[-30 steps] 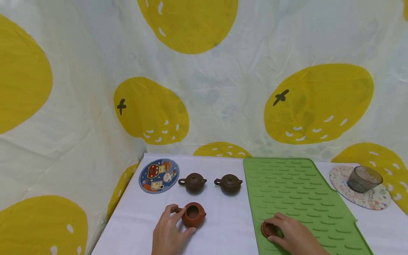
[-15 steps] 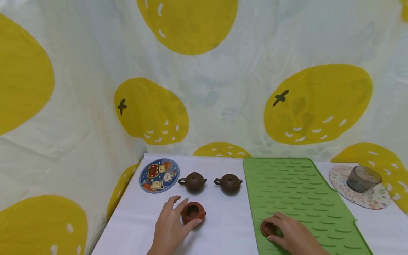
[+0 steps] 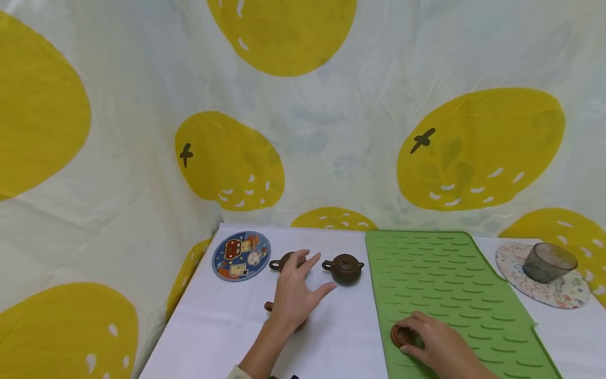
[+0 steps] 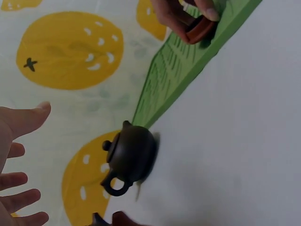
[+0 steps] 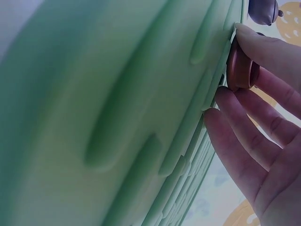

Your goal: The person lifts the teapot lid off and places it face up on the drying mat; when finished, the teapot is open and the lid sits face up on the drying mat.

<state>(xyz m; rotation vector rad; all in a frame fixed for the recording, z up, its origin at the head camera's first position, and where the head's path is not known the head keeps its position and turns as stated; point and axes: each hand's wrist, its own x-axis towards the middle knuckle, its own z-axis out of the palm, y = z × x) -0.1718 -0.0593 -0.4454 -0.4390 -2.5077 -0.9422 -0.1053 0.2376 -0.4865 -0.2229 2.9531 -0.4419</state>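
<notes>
My left hand (image 3: 303, 284) hovers with fingers spread above a lidless reddish-brown teapot (image 3: 270, 307), hiding most of it. Its fingertips reach in front of the left dark brown teapot (image 3: 280, 261); the right dark teapot (image 3: 344, 269) stands just beyond the thumb. In the left wrist view that dark teapot (image 4: 131, 155) sits beside my open left hand (image 4: 16, 155), untouched. My right hand (image 3: 428, 345) rests on the green ribbed mat (image 3: 435, 273), thumb and fingers curled round the reddish lid (image 3: 400, 336). The right wrist view shows the lid (image 5: 239, 68) pinched on the mat (image 5: 117, 117).
A round cartoon coaster (image 3: 241, 256) lies at the table's back left. A smoky glass cup (image 3: 549, 262) stands on a patterned round mat (image 3: 570, 292) at the far right. Lemon-print cloth walls in the back and left; the table's left edge runs close to the coaster.
My left hand has let go of the reddish teapot, risen and moved back toward the dark teapots with fingers spread. The right hand has stayed on the lid.
</notes>
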